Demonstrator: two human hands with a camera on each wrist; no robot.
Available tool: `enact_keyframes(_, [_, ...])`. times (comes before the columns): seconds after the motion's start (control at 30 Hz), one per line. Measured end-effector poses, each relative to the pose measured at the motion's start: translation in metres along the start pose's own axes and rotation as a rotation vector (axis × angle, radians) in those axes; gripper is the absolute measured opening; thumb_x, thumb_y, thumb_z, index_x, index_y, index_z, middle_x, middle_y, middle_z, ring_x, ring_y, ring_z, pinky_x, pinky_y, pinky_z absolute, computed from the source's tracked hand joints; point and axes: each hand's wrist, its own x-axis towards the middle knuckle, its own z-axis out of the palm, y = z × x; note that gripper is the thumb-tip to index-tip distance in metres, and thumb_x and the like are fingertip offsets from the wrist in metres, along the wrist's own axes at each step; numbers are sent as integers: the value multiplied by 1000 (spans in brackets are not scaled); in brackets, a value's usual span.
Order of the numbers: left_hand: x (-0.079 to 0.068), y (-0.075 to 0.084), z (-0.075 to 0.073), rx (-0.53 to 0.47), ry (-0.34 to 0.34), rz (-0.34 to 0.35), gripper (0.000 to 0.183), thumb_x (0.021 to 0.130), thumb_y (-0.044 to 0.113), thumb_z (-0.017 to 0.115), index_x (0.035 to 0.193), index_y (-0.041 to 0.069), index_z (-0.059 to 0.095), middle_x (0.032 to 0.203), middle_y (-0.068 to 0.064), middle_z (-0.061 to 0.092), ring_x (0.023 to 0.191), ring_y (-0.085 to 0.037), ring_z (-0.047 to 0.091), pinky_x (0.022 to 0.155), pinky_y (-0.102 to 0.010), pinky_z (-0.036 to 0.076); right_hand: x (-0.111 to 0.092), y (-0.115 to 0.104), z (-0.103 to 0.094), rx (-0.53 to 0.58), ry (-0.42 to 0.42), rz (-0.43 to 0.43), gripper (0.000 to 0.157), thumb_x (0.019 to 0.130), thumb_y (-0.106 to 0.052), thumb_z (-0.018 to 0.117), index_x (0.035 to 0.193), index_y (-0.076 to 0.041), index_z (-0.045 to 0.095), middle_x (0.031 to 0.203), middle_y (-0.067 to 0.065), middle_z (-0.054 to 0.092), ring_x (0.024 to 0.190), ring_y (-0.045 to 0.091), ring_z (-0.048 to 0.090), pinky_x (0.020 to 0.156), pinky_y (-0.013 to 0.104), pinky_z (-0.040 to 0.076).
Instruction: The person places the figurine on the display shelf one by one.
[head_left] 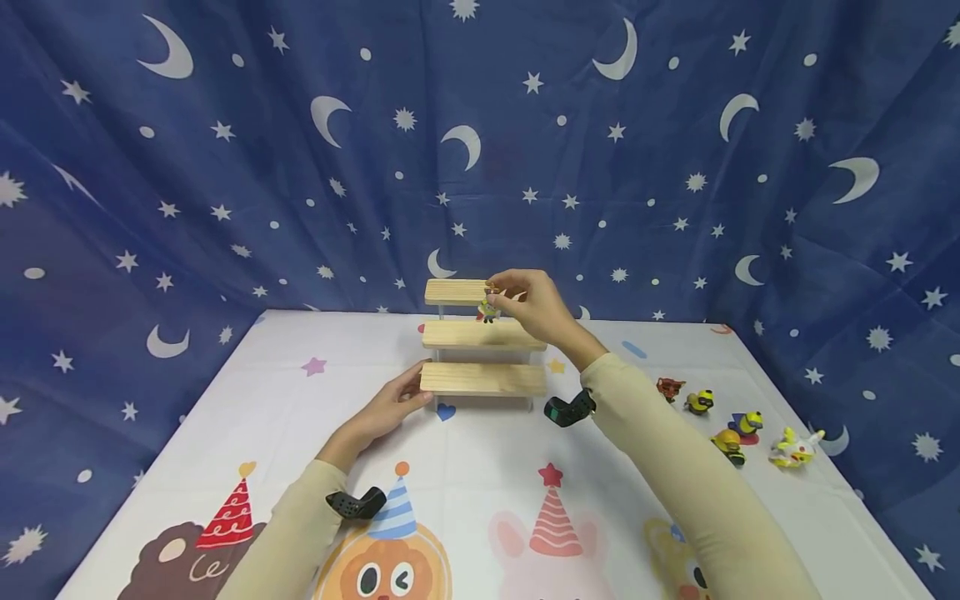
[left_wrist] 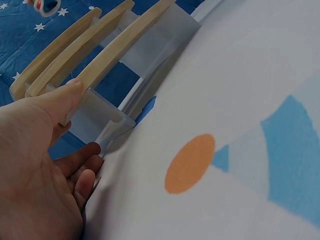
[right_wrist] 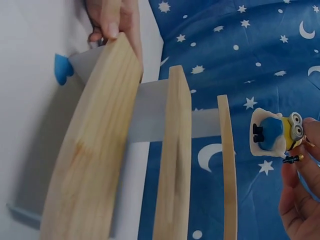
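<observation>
A three-step display shelf (head_left: 480, 377) with wooden boards on clear side supports stands toward the back of the table. My left hand (head_left: 392, 406) holds the left end of its lowest board, thumb on the front edge (left_wrist: 70, 95) and index finger behind. By the head, my right hand (head_left: 538, 307) pinches a small Minion figurine (right_wrist: 280, 132), yellow with goggles, blue clothing and a white cape. In the head view the figurine overlaps the right part of the top board (head_left: 453, 292); the right wrist view shows a gap between its feet and that board.
Several toy figurines lie at the right of the table: a reddish-brown one (head_left: 670, 388), yellow ones (head_left: 699, 402) and a white-and-yellow one (head_left: 795, 448). A blue curtain (head_left: 480, 208) with moons and stars hangs behind. The white tablecloth (head_left: 465, 475) has printed cartoon animals.
</observation>
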Motion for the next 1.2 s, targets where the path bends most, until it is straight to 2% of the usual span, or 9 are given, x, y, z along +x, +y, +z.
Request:
enact_keyframes(0.2, [1,0,1,-12,2,-12,74,103,40,58,164,21,19,158,-13,43,142,-35,44,119,-58,33,17,-6,5,27,-13,-1,25,96,-15,70,118,-2,73,112,14,75,92,27,69,74,34,56])
enact_keyframes(0.47, [3,1,2,0,-2,-10,74,103,40,57,164,21,19,159,-13,42,141,-33,44,119,-58,32,37,-9,12,64,-35,28,28,95,-15,71,121,-4,72,116,14,75,102,27,72,86,38,59])
enact_keyframes(0.83, [2,0,1,-5,0,-15,74,103,40,58,163,20,20,159,-15,42,141,-35,44,119,-60,33,62,-14,30,77,-32,79,30,96,-15,71,123,-3,71,120,14,73,105,27,71,95,38,56])
enact_keyframes(1.2, [1,-1,-1,-9,-7,14,73,103,37,58,163,19,20,157,-15,44,143,-37,42,120,-60,31,77,-22,38,105,-34,146,30,97,-14,69,125,-5,70,123,12,72,111,25,68,99,38,56])
